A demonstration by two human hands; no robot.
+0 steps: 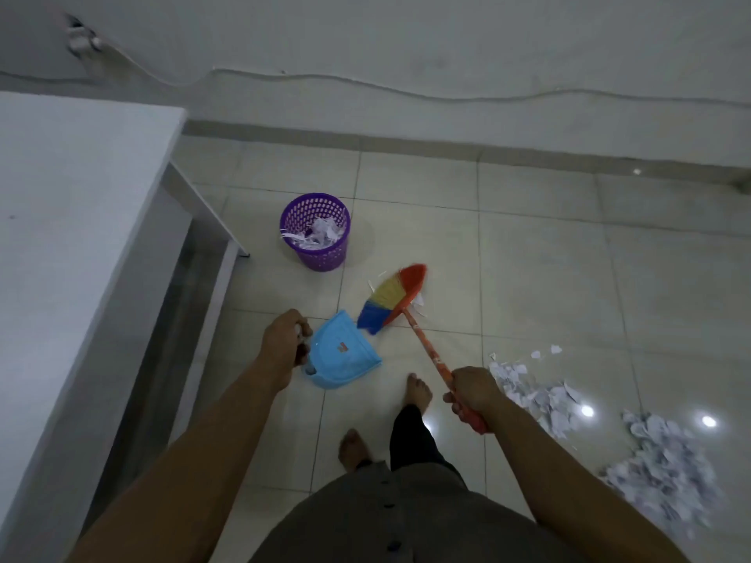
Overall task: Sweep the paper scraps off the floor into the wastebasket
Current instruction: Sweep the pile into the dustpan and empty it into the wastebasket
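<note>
white table (61, 197) at left, thin cable (365, 85) sagging along the wall (487, 34), socket fitting (81, 38) top left

wastebasket (316, 232) purple, perforated | dustpan (345, 352) light blue | broom (393, 298) red-yellow-blue | scraps (658, 473) white

The floor (528, 253) is glossy tile; the wastebasket (315, 231) and dustpan (345, 355) look like smooth plastic; the scraps (658, 481) are crumpled paper.

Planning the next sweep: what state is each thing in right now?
Purple wastebasket: upright, holding some paper scraps.
Blue dustpan: gripped by the left hand, no scraps visible inside.
Broom: gripped by the right hand, head near a few loose scraps.
Floor piles: unswept, at the person's right.
</note>
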